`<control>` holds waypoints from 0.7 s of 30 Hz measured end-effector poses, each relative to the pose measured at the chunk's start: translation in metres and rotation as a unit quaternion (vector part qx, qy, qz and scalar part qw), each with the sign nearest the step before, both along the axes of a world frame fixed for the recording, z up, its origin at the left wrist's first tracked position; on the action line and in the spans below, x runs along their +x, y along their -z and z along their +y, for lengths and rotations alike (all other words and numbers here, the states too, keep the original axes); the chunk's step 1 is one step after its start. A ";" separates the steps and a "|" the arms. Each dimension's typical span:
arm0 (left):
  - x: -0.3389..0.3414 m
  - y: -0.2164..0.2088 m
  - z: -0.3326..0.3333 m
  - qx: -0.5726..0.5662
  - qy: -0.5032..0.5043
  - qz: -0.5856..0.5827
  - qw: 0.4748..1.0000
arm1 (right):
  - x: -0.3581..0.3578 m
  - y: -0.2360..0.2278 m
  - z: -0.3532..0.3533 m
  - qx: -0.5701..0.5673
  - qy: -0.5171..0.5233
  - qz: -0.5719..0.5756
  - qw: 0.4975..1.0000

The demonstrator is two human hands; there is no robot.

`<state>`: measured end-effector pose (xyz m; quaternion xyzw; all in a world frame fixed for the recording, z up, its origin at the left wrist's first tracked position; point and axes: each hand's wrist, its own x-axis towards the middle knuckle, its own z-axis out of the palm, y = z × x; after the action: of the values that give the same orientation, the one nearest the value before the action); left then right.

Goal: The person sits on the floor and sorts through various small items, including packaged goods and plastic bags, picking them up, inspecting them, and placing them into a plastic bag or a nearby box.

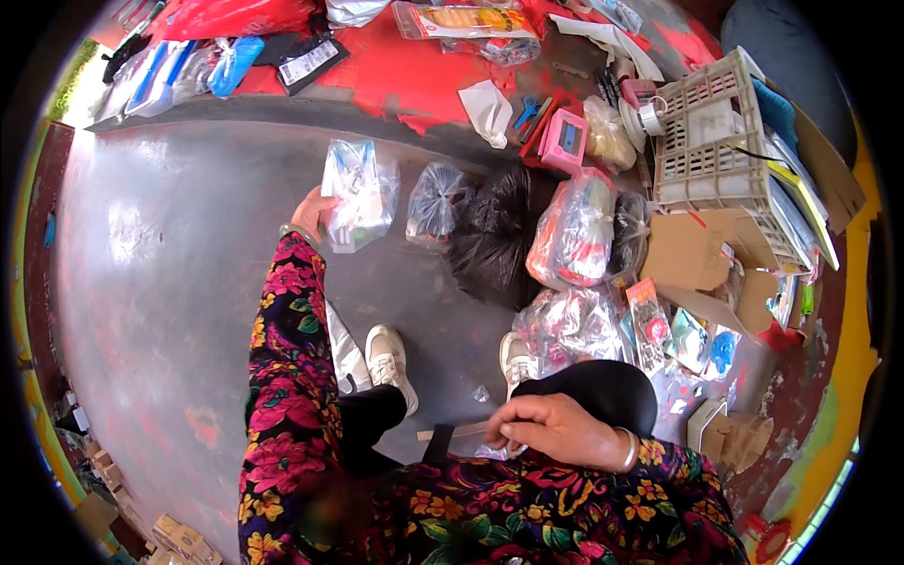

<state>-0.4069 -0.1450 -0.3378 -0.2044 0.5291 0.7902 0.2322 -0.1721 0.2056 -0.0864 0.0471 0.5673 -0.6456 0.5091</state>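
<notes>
Stretched out ahead, my left hand (314, 211) is closed on the edge of a clear plastic bag (360, 196) with white and pale blue contents that I cannot make out. The bag is over the grey floor, left of a knotted clear bag (438, 202) and a black plastic bag (494, 231). My right hand (556, 428) hangs loosely over my lap beside my right knee, its fingers pointing left. Nothing shows in it, though the fingertips are partly turned under.
More filled plastic bags (576, 235) stand at the right, near an opened cardboard box (687, 254) and a beige plastic crate (711, 132). A pink box (563, 139) and blue scissors (527, 111) lie on the red-painted ledge (395, 94). My shoes (388, 363) are on the floor.
</notes>
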 end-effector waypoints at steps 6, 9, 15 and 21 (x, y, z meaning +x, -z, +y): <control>-0.017 0.060 -0.003 0.057 -0.006 -0.039 0.998 | -0.013 0.011 0.015 0.018 0.030 -0.043 0.998; -0.029 0.077 0.007 0.054 -0.008 -0.010 0.998 | -0.016 0.016 0.017 0.010 0.043 -0.058 0.997; -0.040 0.156 0.012 -0.263 -0.073 0.039 0.961 | -0.015 0.016 0.016 0.014 0.069 -0.062 0.996; -0.047 0.176 0.024 -0.418 0.053 0.068 0.904 | -0.009 0.018 0.019 0.003 0.071 -0.065 0.995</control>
<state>-0.4539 -0.1212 -0.5136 -0.2001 0.8354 0.4952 0.1299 -0.1807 0.2246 -0.1043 0.1305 0.5298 -0.6741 0.4979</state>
